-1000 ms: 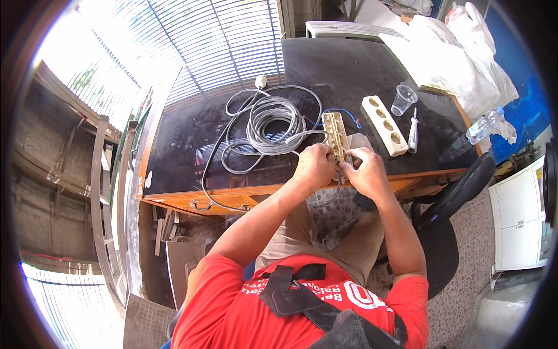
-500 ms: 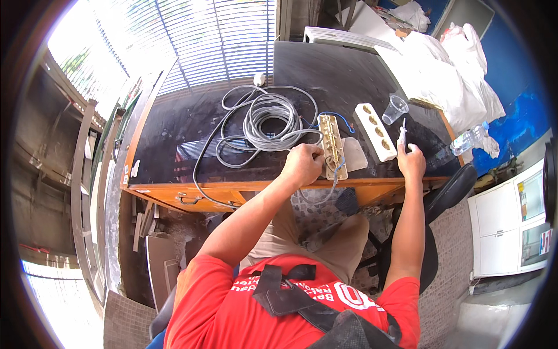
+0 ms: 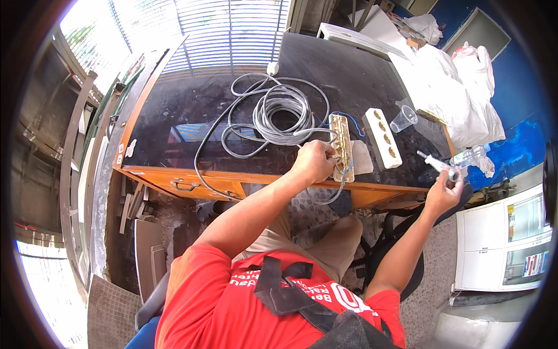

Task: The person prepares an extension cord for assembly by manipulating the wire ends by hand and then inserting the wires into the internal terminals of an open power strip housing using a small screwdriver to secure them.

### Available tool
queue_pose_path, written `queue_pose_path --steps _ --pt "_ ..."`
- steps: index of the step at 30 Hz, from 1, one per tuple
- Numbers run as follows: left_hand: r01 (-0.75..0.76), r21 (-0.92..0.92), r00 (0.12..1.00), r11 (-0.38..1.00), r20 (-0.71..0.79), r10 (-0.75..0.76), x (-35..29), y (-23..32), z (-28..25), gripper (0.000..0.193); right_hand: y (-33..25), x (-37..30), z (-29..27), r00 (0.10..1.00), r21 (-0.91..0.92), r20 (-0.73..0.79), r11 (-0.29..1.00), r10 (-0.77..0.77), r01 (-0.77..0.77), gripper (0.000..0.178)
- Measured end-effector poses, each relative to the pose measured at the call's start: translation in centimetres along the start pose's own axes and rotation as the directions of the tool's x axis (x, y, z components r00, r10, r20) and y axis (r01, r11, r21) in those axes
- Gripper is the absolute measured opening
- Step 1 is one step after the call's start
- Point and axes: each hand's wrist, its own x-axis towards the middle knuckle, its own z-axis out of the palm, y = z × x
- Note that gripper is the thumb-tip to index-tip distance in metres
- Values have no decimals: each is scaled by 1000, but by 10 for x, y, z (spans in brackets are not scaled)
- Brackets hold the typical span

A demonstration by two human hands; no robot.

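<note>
At the front edge of the table my left hand (image 3: 314, 163) is closed, fingertips pinched against the left side of an opened power strip housing (image 3: 343, 142). Brass-coloured contact strips show inside it, with a blue wire at each end; what the fingertips pinch is hidden. A coil of grey cable (image 3: 285, 116) lies beside it, and its end runs to the housing. Out past the table's right front corner, my right hand (image 3: 445, 195) is closed round a pale-handled, screwdriver-like tool (image 3: 437, 163), its thin tip pointing up and left.
The white socket cover (image 3: 383, 139) lies right of the housing, with a clear plastic cup (image 3: 404, 119) beyond. A plastic bottle (image 3: 469, 156) is near my right hand. White sacks (image 3: 447, 93) stand at the back right. A white plug (image 3: 272, 68) sits at the far edge.
My right hand has moved right and toward me with the tool, away from the socket cover, and the tool has tilted to the left. My left hand stays at the housing. The view has shifted slightly.
</note>
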Motion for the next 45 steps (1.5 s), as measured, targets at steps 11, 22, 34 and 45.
queue_pose_path --steps 11,22,34,45 --pt "15 -27 998 1000 -53 -16 1 12 4 25 -113 -27 31 854 574 464 814 -234 -89 46" --pt "25 17 1000 1000 7 -25 2 12 -1 28 -122 -43 49 769 523 566 850 -297 -56 43" --pt "-10 144 998 990 59 2 6 12 3 28 -145 -34 55 689 523 628 852 -362 -29 43" --pt "-17 127 999 992 38 12 7 9 6 27 -146 -32 65 659 498 660 867 -361 -23 43"
